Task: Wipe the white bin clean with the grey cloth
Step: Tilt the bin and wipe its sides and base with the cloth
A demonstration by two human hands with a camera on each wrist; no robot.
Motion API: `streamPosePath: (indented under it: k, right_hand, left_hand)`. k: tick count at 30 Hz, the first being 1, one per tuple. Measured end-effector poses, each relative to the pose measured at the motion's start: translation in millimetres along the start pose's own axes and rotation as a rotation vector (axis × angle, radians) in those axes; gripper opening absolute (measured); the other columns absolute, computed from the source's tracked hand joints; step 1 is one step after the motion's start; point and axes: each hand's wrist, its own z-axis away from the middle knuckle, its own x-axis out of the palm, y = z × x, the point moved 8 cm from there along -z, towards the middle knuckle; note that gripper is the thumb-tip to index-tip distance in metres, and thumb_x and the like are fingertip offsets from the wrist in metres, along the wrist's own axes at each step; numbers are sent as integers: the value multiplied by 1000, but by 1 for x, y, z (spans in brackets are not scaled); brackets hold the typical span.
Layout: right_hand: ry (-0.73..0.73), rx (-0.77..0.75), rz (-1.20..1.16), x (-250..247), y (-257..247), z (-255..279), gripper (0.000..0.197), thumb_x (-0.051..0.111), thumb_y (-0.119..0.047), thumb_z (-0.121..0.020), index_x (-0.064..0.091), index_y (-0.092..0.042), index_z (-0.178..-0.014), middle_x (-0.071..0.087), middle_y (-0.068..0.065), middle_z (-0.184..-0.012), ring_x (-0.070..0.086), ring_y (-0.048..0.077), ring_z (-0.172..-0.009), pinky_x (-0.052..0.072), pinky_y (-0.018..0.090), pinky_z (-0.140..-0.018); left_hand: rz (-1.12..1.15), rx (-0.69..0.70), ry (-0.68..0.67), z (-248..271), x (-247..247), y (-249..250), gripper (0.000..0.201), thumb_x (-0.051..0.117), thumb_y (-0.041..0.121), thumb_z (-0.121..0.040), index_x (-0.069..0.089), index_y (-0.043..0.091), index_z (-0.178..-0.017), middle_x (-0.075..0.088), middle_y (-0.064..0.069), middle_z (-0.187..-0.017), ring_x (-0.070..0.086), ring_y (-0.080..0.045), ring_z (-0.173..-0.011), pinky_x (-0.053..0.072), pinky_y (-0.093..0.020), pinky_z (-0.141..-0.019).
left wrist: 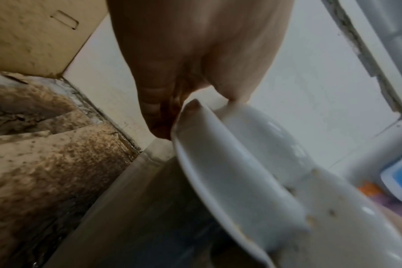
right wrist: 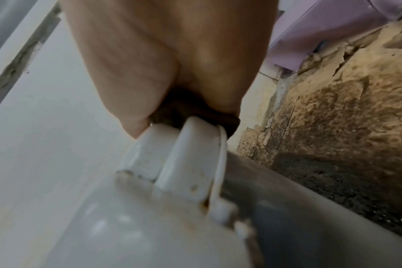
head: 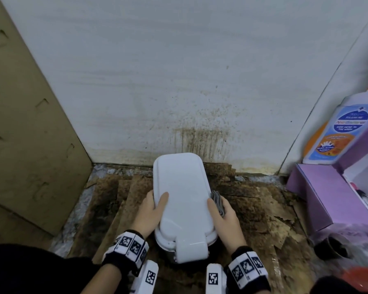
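The white bin [head: 183, 198] stands on the floor against the wall, its lid down, with brown specks along the lid edge [left wrist: 241, 172]. My left hand [head: 153, 209] grips the lid's left edge, thumb on top and fingers curled under the rim. My right hand [head: 221, 215] holds the folded grey cloth [head: 218, 201] against the bin's right side, its thumb lying on the lid. In the right wrist view the cloth [right wrist: 195, 116] shows as a dark wad between my fingers and the lid's rim [right wrist: 188, 163]. The bin's body is mostly hidden below the lid.
A tall cardboard box [head: 26, 124] stands at the left. The white wall [head: 200, 136] behind the bin is splashed brown. Stained cardboard sheets [head: 263, 209] cover the floor. At the right are a purple box [head: 327, 198], a blue-labelled bottle [head: 336, 132] and a dark cup [head: 331, 247].
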Motion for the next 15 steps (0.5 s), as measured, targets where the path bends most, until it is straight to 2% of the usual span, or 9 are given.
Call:
streamPosePath:
  k: [1, 3, 5, 8, 12, 15]
  right_hand:
    - [-10, 9, -6, 1, 1, -2, 50, 64, -60, -84, 57, -38, -128, 70, -15, -115, 67, 5, -105, 55, 40, -95]
    - [-20, 2, 27, 6, -2, -2, 49, 68, -58, -82, 58, -37, -125, 70, -16, -113, 67, 3, -101, 56, 36, -92]
    - [4, -25, 49, 9, -8, 1, 44, 71, -50, -85, 57, -36, -124, 69, -17, -112, 66, -1, -99, 57, 31, -89]
    - [66, -72, 57, 9, -12, 7, 42, 70, -47, -86, 57, -36, -125, 68, -19, -113, 65, -2, -102, 57, 33, -92]
    - [157, -89, 27, 13, -11, 17, 46, 68, -49, -86, 55, -36, -128, 65, -18, -116, 63, 2, -107, 55, 36, -95]
    - [215, -76, -3, 13, -2, 24, 60, 65, -60, -81, 49, -37, -134, 63, -14, -122, 61, 6, -111, 54, 37, -96]
  left_hand:
    - [-34, -15, 33, 3, -2, -1, 51, 57, 60, -91, 44, 24, -125, 63, 8, -115, 64, -14, -107, 52, -38, -92]
    - [-93, -35, 79, 9, -5, -2, 58, 64, 64, -85, 42, 23, -120, 63, 10, -109, 64, -12, -100, 51, -34, -81]
    - [-93, -41, 79, 11, -7, -2, 60, 68, 61, -83, 42, 23, -119, 63, 9, -109, 64, -9, -96, 51, -31, -76]
    - [-58, -12, 41, 12, -6, 3, 56, 67, 55, -86, 42, 21, -123, 63, 9, -111, 63, -3, -95, 50, -24, -71]
    - [-48, 19, -7, 11, -10, 15, 55, 66, 56, -87, 44, 27, -129, 62, 14, -113, 64, -2, -98, 51, -20, -71]
    - [-66, 25, -50, 7, -9, 18, 60, 66, 59, -86, 43, 30, -133, 62, 18, -114, 65, -2, -100, 54, -25, -78]
